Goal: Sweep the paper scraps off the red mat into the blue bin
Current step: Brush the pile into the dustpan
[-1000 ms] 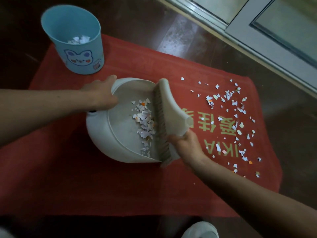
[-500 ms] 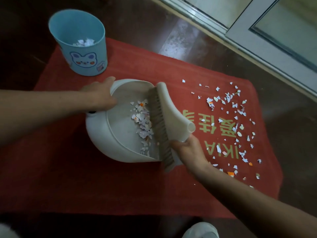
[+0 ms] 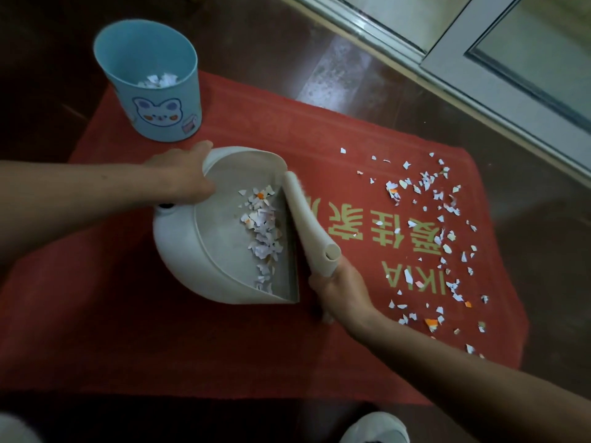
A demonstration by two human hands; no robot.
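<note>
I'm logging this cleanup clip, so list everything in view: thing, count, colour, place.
bin: one, light blue with a cartoon animal face, far left corner of the mat, white scraps inside
mat: one, red with yellow lettering, on the dark floor
dustpan: one, off-white, middle of the mat, a pile of scraps inside
brush: one, off-white, at the dustpan's open edge
loose scraps: many, mostly white with a few orange, scattered over the mat's right part
door frame: one, pale grey, top right
shoe: one fully seen, white, bottom edge
left hand: gripping the dustpan's rim
right hand: gripping the brush's handle
</note>
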